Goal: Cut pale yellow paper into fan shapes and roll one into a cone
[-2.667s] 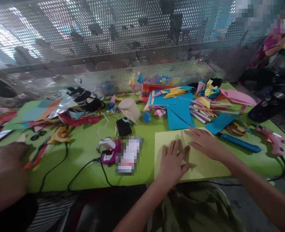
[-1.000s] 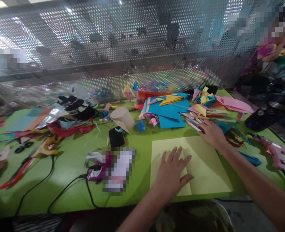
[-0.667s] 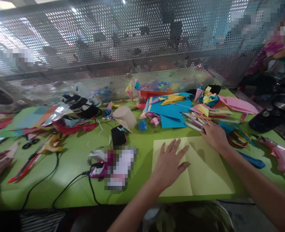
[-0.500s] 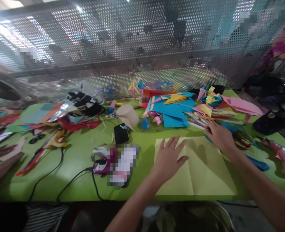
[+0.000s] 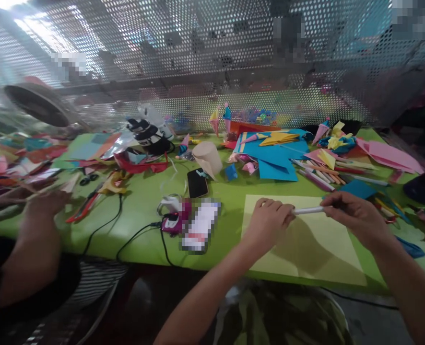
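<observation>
A white pen-like stick is held level between my two hands, above a pale yellow sheet lying on the green table. My left hand has its fingers closed round the stick's left end. At the right end, my right hand pinches it between thumb and fingers. A heap of pencils and pens lies just behind my right hand, beside blue paper sheets.
Left of the sheet are a phone, a purple power adapter with black cables and a black phone. Another person's arm rests at the far left near scissors. Pink paper lies back right.
My left hand has lifted off the yellow sheet and closed on the stick. My right hand has come back from the pencil heap with the stick. The view has shifted left.
</observation>
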`<state>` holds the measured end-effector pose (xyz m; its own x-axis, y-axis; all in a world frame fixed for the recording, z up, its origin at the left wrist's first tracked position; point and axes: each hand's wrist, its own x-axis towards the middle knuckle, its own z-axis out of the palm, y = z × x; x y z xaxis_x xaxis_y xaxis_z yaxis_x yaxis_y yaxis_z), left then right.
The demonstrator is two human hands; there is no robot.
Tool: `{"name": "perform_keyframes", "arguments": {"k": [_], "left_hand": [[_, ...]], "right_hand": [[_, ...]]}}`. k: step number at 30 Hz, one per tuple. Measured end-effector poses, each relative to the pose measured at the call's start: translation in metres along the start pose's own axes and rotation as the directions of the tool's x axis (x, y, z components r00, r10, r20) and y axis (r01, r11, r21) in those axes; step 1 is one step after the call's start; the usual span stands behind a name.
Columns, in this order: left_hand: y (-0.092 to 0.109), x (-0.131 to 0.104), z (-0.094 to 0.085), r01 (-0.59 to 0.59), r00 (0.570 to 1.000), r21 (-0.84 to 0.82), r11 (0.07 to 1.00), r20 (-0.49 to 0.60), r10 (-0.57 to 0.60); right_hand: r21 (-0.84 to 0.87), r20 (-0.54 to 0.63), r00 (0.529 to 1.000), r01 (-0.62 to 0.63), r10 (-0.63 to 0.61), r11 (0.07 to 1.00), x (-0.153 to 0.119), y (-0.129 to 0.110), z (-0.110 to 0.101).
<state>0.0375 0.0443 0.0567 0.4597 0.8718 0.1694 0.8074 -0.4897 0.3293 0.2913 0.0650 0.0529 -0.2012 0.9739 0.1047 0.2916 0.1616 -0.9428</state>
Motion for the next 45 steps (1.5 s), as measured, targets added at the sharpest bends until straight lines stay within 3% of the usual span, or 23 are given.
{"name": "perform_keyframes", "arguments": {"k": [4,8,16,25,45], "left_hand": [[0.016,-0.01,0.002,-0.067,0.991,-0.054,0.996,0.112,0.073],[0.024,-0.02,0.009,-0.11,0.975,-0.062,0.992,0.188,0.12],[0.031,-0.039,0.002,-0.119,0.967,-0.119,0.986,0.209,0.142],[0.031,-0.058,-0.018,-0.109,0.973,-0.121,0.987,0.188,0.131],[0.01,-0.09,-0.026,-0.005,0.988,-0.246,0.969,0.145,0.042]], "right_hand": [[0.276,0.115,0.991,-0.095,0.066,0.956,-0.021,-0.006,0.017],[0.296,0.239,0.969,-0.136,0.065,0.945,-0.039,-0.004,0.034],[0.361,0.09,0.991,-0.124,0.098,0.924,-0.062,-0.008,0.049],[0.371,0.002,0.99,-0.132,0.141,0.919,-0.065,-0.041,0.067],[0.305,0.074,0.972,-0.233,0.221,0.923,-0.055,-0.059,0.092]]}}
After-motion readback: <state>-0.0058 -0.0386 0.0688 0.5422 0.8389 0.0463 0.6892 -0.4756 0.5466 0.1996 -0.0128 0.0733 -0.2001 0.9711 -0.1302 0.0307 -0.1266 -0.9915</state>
